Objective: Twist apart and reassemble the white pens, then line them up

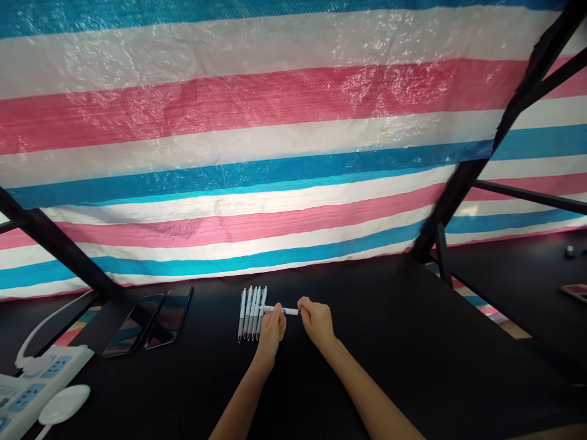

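Several white pens with grey grips (249, 315) lie side by side on the black table (202, 391). Just right of them, my left hand (274, 324) is closed around a white pen (290, 311), which is held roughly level above the table. The pen's right end reaches my right hand (316, 319), whose fingers are curled together at that end. What those fingers pinch is too small to make out.
Two dark phones (134, 325) (169, 318) lie left of the pens. A white power strip (57, 373) with a plugged cable and a white round device (65, 404) sit at the lower left. Black metal frame bars (452, 192) and a striped sheet (257, 140) stand behind.
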`<state>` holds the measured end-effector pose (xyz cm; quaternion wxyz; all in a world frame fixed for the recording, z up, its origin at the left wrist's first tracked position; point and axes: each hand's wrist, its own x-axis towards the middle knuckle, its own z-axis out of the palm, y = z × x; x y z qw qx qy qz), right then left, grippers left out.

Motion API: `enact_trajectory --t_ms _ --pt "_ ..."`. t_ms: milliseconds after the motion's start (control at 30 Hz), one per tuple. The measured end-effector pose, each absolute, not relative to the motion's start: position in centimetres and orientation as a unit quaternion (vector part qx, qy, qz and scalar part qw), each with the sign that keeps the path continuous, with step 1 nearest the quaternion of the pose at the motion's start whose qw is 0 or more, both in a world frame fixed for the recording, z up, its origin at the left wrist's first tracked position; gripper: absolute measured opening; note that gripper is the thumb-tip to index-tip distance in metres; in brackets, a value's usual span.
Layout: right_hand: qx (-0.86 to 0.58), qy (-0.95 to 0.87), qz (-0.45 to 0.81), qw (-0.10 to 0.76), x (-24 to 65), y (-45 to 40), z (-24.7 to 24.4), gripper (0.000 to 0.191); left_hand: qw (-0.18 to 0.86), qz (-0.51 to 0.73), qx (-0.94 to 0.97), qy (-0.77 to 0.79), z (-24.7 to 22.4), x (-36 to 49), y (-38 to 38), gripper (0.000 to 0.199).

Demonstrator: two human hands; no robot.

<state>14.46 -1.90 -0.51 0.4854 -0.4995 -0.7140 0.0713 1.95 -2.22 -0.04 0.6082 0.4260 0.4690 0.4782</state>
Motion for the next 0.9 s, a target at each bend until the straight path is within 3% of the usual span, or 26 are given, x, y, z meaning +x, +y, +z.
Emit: enact_trajectory --t_ms 200,300,400,467,700,900 --pt "-0.516 -0.643 0.209 0.526 14.5 -1.6 -0.3 0.022 0.571 0.508 0.424 0.486 0.3 1.7 -2.2 0.059" --pt "-0.509 -0.580 0.352 0.530 15.3 -0.9 0.0 0.033 0.556 0.533 0.415 0.484 0.6 1.2 -2.1 0.058" --pt "-0.497 -0.562 0.482 0.453 16.2 -0.5 0.2 0.055 0.548 0.555 0.404 0.477 0.7 0.6 -1.9 0.057" --pt "-0.492 -0.555 0.526 0.416 16.5 -0.5 0.5 0.057 0.545 0.562 0.402 0.475 0.8 0.3 -1.8 0.056" --pt "-0.440 -0.576 0.523 0.448 16.8 -0.8 1.3 0.047 0.545 0.558 0.399 0.482 1.0 0.2 -1.8 0.057" --pt "-0.446 -0.641 0.450 0.433 17.1 -0.6 0.4 0.043 0.540 0.564 0.390 0.488 1.0 0.3 -1.7 0.056"
